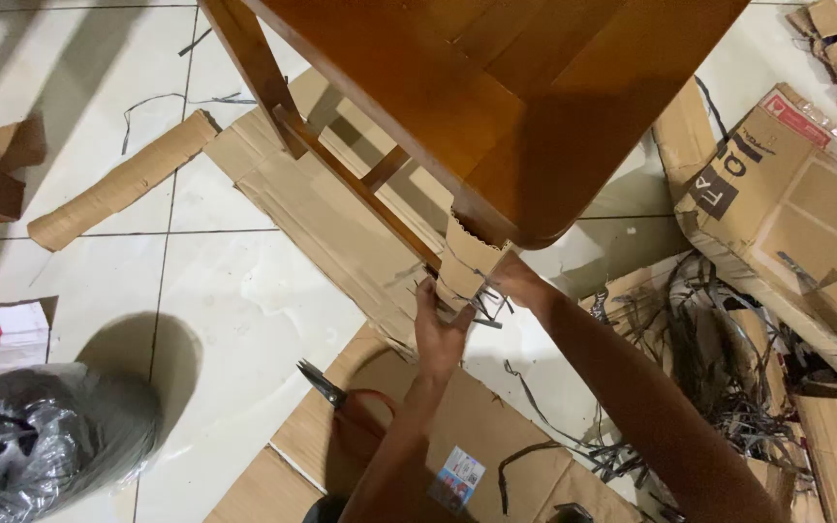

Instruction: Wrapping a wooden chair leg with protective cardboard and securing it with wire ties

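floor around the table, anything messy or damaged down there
Yes. Torn cardboard sheets lie scattered over the white tiles, and a tangle of cut black strapping is heaped on the right. Scissors lie loose on cardboard. Both hands grip the cardboard-wrapped table leg.

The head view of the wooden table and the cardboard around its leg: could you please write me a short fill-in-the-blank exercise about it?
1. Both hands, the left hand and the right hand, work at a brown cardboard wrap around a leg of the brown wooden ____.
2. The scissors with red handles lie on a flat sheet of ____ by the left forearm.
3. The crumpled grey plastic bag sits on the white tiled ____.

Missing words: table; cardboard; floor
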